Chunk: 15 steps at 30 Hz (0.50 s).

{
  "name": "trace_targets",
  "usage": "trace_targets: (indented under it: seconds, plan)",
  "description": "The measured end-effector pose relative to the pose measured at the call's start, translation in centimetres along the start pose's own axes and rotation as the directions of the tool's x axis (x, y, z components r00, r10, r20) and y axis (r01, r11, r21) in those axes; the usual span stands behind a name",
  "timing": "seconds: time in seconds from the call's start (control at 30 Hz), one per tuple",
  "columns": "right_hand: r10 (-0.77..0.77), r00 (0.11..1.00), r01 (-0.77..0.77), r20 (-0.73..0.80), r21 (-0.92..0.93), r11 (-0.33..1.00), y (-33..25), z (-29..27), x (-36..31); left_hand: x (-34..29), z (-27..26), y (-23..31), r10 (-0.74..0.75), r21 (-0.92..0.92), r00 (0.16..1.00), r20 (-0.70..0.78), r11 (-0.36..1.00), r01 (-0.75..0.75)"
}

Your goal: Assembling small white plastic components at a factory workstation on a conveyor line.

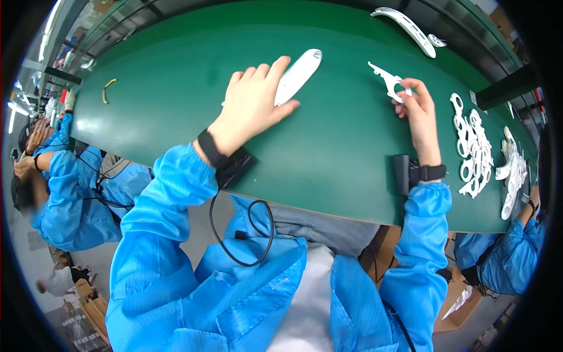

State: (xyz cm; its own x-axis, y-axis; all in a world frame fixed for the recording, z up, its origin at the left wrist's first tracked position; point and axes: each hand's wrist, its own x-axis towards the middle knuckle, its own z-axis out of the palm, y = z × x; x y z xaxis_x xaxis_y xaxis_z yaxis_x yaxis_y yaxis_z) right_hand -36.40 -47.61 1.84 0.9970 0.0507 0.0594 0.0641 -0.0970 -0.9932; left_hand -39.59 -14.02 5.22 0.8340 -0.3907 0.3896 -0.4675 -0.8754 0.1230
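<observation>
My left hand [249,105] is over a long white plastic shell [300,75] with a rounded end. Its fingers are spread and the thumb sticks out to the right. The shell's far end shows past the index finger, while the palm hides its near part; whether palm and shell touch is unclear. To the right, my right hand [417,105] pinches a thin white plastic bracket [387,81] between thumb and fingers. This bracket has a ring-shaped opening and a narrow arm pointing to the far left. Each wrist wears a black strap with a dark box.
Right of my right hand lies a pile of white ringed brackets [474,149], with more white curved parts [512,170] beyond. A long curved white piece [407,29] lies far right on the green table [328,158]. A yellow strip [107,90] is far left. People sit on both sides.
</observation>
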Motion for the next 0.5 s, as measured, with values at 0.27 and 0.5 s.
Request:
trace_targets:
  seconds: [0.27,0.5]
  plan:
    - [0.023,1.0,-0.022,0.008,-0.113,0.993,-0.3,0.0,0.1,5.6,-1.8,-3.4,0.007,-0.182,0.903,0.43,0.98,0.079]
    - [0.09,0.996,-0.089,-0.008,0.093,0.992,-0.7,2.6,-0.4,5.1,-0.4,-2.3,0.075,-0.493,0.997,0.015,0.868,-0.058]
